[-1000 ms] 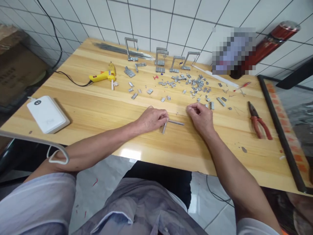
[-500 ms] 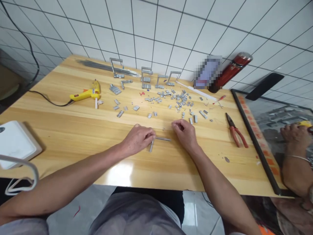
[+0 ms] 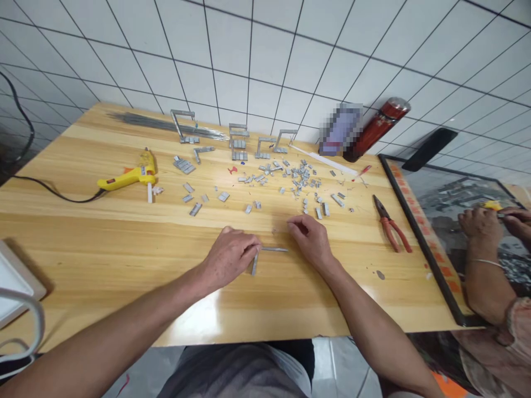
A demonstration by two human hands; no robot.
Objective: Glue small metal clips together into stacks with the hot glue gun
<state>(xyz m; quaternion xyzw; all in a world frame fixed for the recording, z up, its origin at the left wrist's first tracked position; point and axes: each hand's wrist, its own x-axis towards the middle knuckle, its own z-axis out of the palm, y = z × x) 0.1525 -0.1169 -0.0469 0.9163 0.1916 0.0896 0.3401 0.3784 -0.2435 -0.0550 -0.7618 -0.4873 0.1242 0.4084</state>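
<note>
Near the middle of the wooden table, my left hand point(image 3: 232, 255) pinches the corner of an L-shaped piece made of thin grey strips point(image 3: 274, 249). One leg of it points right and the other toward me; the corner is hidden by my fingertips. A little to the right, my right hand point(image 3: 310, 236) rests on the tabletop with its fingers curled together, apart from the strips. Whether something small sits in those fingers is hidden. Beyond both hands lie scattered small grey staple-like blocks point(image 3: 302, 176).
Grey upright frames point(image 3: 182, 126) stand by the tiled wall. A yellow glue gun point(image 3: 128, 178) lies left, red-handled pliers point(image 3: 391, 226) right. A red flask point(image 3: 377, 130) stands behind. Far right, a co-worker's hands point(image 3: 481, 226) are over a black-edged board point(image 3: 423, 243).
The camera view has shifted, so the table appears lower and a bit to the left. My hands hold nearly the same pose. A second hand of the co-worker has come into view.
</note>
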